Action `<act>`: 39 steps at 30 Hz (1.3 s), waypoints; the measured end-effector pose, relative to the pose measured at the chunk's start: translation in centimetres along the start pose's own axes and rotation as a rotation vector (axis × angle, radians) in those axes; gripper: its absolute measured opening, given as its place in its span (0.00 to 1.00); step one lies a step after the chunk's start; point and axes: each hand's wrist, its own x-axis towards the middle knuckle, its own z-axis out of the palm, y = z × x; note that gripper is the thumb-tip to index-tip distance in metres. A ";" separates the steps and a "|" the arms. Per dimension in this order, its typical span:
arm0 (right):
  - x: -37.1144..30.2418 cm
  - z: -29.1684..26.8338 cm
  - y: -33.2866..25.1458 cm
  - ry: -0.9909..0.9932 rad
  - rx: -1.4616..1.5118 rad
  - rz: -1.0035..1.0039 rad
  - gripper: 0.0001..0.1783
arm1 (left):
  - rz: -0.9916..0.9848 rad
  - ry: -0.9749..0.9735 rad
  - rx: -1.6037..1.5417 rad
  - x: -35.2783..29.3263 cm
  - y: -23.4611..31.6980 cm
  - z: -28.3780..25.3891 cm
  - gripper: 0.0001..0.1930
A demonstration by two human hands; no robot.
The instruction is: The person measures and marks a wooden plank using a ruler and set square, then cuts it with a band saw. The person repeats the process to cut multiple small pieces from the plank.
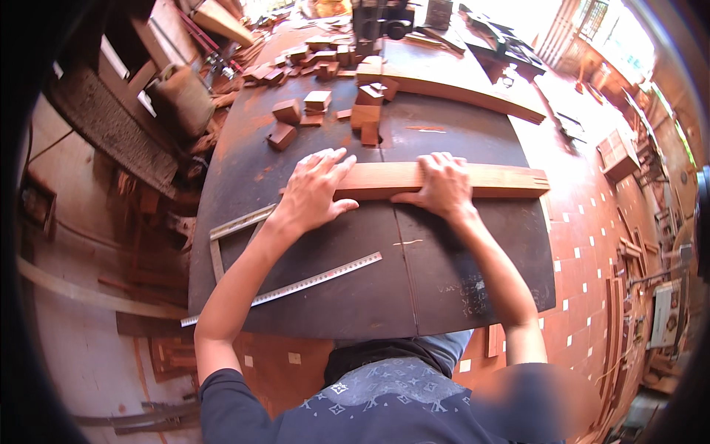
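A reddish-brown wooden beam (384,177) lies crosswise on the dark machine table (355,229), with narrow slots cut in its right end. My left hand (314,189) grips the beam near its left end, fingers over the top and thumb against the near side. Farther right, my right hand (444,185) holds the same beam in much the same way. Just beyond it, small cut wood blocks (365,116) sit stacked near the table's slot. A steel ruler (325,277) lies slanted on the near left, close to my left forearm. Beside that arm is a square-cornered measuring tool (242,221), partly hidden.
Many offcuts (318,59) are heaped at the far left of the table. A dark upright machine part (373,29) rises at the back. Behind the beam lies a longer curved plank (458,92). Tiled floor (569,274) stretches along the right, with timber beyond.
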 end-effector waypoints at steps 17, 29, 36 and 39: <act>-9.8 2.4 17.6 0.578 0.414 0.725 0.26 | -0.282 -0.426 -0.363 2.9 -15.2 -4.5 0.27; -10.3 3.2 18.1 0.559 0.530 0.797 0.24 | -0.032 -0.274 -0.282 14.5 -13.3 7.8 0.12; -9.9 2.3 17.0 0.469 0.495 0.752 0.26 | -0.094 -0.131 -0.048 12.0 -17.4 8.0 0.11; -9.8 2.3 16.5 0.428 0.521 0.627 0.21 | -0.248 -0.075 0.023 10.2 -18.5 7.4 0.08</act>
